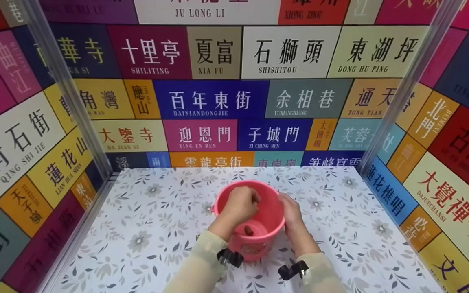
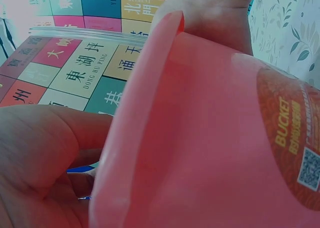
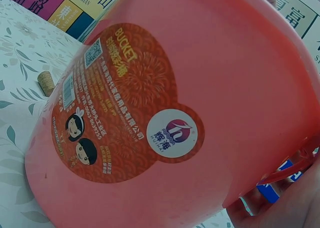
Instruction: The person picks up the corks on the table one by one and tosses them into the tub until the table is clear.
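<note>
A pink plastic bucket (image 1: 277, 211) stands on the patterned table, its mouth facing up toward me. My right hand (image 1: 293, 211) grips the bucket's rim on the right side; in the right wrist view its fingers (image 3: 255, 203) bend in beside the pink handle (image 3: 295, 165). Reaching into the mouth from the left is my left hand (image 1: 240, 205), knuckles up and fingers curled. I cannot tell whether it holds anything. Low inside the bucket lies a small brown piece (image 1: 248, 231). A red label (image 3: 125, 107) covers part of the bucket's outer wall.
A cork-like cylinder (image 3: 46, 82) sits on the table beyond the bucket in the right wrist view. The white tabletop (image 1: 169, 228) has a grey leaf print. Colourful sign-covered panels (image 1: 210, 99) close in the back and both sides.
</note>
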{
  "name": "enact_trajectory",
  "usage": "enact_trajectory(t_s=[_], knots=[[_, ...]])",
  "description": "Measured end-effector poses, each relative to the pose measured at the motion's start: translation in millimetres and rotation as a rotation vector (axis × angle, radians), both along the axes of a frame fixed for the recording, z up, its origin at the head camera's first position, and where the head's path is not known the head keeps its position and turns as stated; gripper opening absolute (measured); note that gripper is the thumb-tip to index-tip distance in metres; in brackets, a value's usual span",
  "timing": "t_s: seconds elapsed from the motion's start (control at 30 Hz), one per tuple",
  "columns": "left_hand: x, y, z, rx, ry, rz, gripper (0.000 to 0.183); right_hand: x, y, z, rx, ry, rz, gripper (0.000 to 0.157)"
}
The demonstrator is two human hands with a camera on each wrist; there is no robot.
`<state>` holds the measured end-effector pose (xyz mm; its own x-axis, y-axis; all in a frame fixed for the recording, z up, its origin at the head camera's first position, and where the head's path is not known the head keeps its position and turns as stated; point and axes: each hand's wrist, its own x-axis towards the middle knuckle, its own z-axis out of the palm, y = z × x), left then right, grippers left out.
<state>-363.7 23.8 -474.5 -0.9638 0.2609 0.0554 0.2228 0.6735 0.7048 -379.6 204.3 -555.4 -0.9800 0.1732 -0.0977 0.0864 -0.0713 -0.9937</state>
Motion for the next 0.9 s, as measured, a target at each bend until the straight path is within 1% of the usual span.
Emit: enact_trajectory(t_s=[0.1, 0.17, 0.23, 0.4, 0.47, 0.6, 0.77, 0.9], knots=[[0.3, -0.5, -0.2, 0.004, 0.003, -0.001, 0.019, 0.3, 0.0, 0.1, 0.005, 0.007, -0.002, 0.043], [0.4, -0.8, -0.3, 0.006, -0.009, 0.001, 0.021, 0.5, -0.2, 0.5, 0.008, 0.006, -0.001, 0.044], [-0.3, -1.7, -1.1, -0.007, 0.014, -0.009, 0.02, 0.8, -0.1, 0.7, 0.015, -0.002, 0.011, 0.045], [-0.1, -5.4, -2.2, -0.026, 0.029, -0.019, 0.018, 1.9, 0.1, 2.2, 0.021, -0.021, 0.04, 0.048], [1.3, -6.8, -2.0, -0.016, 0.001, -0.009, 0.019, 2.0, 0.2, 3.2, 0.02, -0.029, 0.039, 0.048], [5.5, -9.8, -2.0, -0.013, -0.015, -0.007, 0.022, 2.1, 0.3, 3.9, 0.014, -0.029, 0.03, 0.047], [11.2, -12.9, -1.2, -0.033, -0.008, -0.014, 0.026, 2.2, -0.2, 3.1, 0.003, -0.018, 0.002, 0.044], [15.4, -15.7, 1.8, -0.057, 0.021, -0.011, 0.023, 2.4, -0.8, 2.6, -0.007, -0.017, 0.004, 0.042]])
